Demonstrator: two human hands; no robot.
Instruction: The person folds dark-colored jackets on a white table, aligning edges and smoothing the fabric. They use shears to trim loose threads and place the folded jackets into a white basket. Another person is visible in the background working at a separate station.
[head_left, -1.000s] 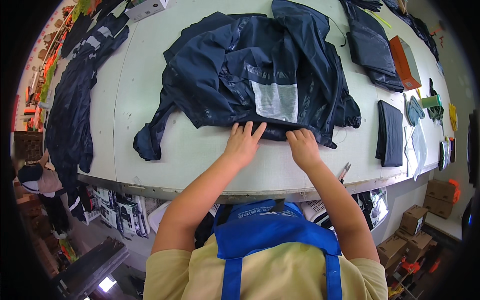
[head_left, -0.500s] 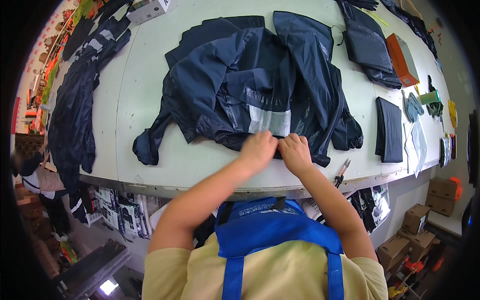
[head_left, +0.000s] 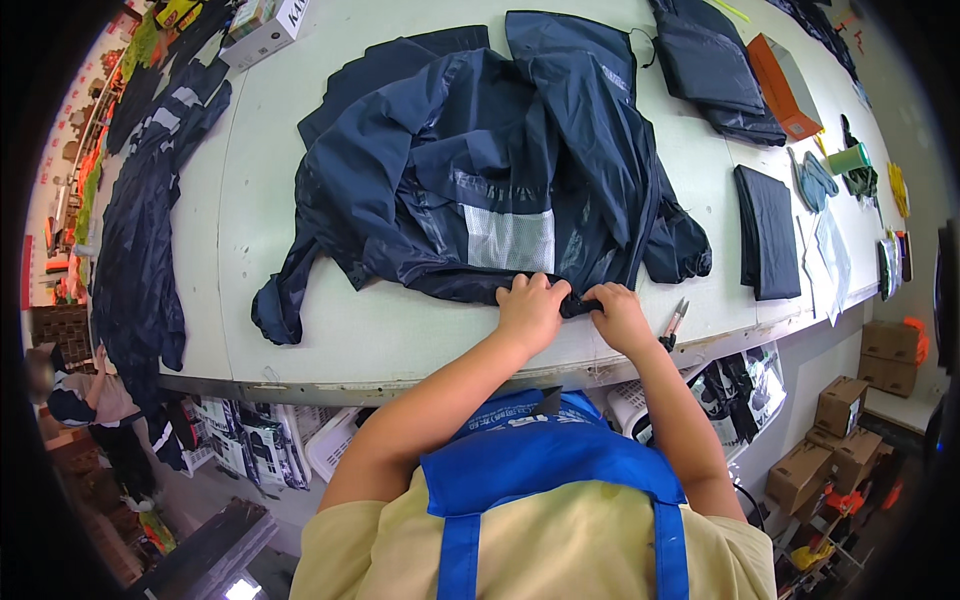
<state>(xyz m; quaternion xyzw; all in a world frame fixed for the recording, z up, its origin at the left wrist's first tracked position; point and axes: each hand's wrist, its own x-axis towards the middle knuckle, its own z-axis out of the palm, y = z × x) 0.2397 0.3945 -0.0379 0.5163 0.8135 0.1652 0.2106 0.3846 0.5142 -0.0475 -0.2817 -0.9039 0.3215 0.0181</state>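
Observation:
A dark navy rain jacket (head_left: 400,190) lies spread and rumpled on the pale table, with a white mesh patch (head_left: 510,240) showing near its front edge. My left hand (head_left: 532,312) is closed on the bunched near edge of the jacket, fingers curled over the cloth. Just to its right, my right hand (head_left: 622,318) pinches the same edge between thumb and fingers. A short stretch of gathered dark fabric shows between the two hands. Thread snips (head_left: 675,325) with dark handles lie right of my right hand, close to the table's front edge.
Dark garments (head_left: 150,220) are piled along the left side. At the right lie a folded dark garment (head_left: 766,235), a larger dark folded piece (head_left: 715,70), an orange box (head_left: 785,88) and a green spool (head_left: 850,160). Cartons (head_left: 840,405) stand lower right. Another person (head_left: 90,400) is at far left.
Both hands have shifted right along the jacket's near edge, and the gap between them has widened. The whole view has also moved slightly.

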